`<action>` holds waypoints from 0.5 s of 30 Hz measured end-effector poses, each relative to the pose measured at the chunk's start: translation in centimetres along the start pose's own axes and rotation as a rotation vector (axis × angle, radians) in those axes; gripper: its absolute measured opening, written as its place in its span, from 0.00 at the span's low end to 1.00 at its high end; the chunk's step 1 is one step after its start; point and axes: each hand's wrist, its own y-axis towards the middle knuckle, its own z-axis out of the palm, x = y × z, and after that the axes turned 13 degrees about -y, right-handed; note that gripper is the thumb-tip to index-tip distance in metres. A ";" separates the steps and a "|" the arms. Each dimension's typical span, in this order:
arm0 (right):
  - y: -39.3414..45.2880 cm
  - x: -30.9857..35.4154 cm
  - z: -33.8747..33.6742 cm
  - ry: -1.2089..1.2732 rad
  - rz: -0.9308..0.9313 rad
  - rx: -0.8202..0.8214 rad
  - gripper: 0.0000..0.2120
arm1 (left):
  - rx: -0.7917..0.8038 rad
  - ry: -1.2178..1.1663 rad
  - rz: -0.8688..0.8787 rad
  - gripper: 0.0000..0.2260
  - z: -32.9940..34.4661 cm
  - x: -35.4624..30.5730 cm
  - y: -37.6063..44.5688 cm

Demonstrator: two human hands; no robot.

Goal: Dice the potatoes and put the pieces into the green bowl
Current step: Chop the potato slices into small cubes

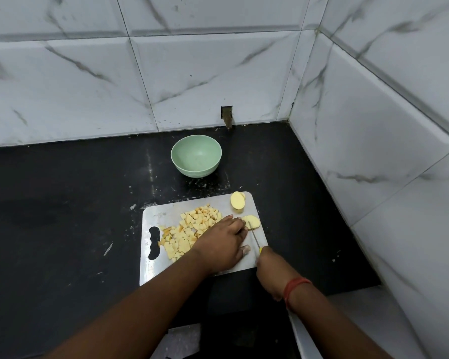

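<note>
The person is cutting a potato slab (252, 221) that lies flat near the right edge of the steel cutting board (153, 265), and the step needs a steady hold more than speed. The left hand (222, 244) lies palm down on the board, its fingers (240, 224) stretched forward and close together, with the tips touching the left end of the slab; it seems better to keep these tips tucked back, away from the blade. The right hand (268, 269) grips the yellow handle of a knife (254, 237), fingers curled around it, and the thin blade points toward 12 o'clock, with its tip at the slab. Even, parallel cuts should give pieces like those already made. The slab is pale yellow, smooth and oval. Two more slices (237, 200) wait at 12 o'clock from it, at the far right corner of the board. A heap of diced pieces (189, 229), yellow with some light brown sides, covers the middle of the board, at about 9 o'clock from the slab. The green bowl (196, 155) stands on the black bench (62, 203) at 12 o'clock from the board, well apart, and nothing is in it yet.
</note>
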 end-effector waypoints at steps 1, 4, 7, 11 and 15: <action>-0.2 -0.1 0.5 -0.028 -0.001 0.010 0.13 | -0.003 -0.001 -0.003 0.28 -0.1 0.0 -0.1; -0.7 -0.4 1.3 0.021 0.027 -0.002 0.13 | -0.014 -0.019 -0.009 0.28 -0.3 -0.1 -0.1; -1.6 -1.2 1.7 0.037 -0.006 0.026 0.15 | -0.003 -0.042 -0.021 0.27 -0.3 -0.3 -0.3; -2.3 -2.2 0.0 0.197 -0.009 -0.014 0.10 | -0.004 -0.087 -0.043 0.28 0.3 -0.1 -0.6; -1.9 -1.7 -1.8 0.241 -0.018 0.008 0.10 | -0.017 -0.134 -0.048 0.29 0.9 0.1 -1.2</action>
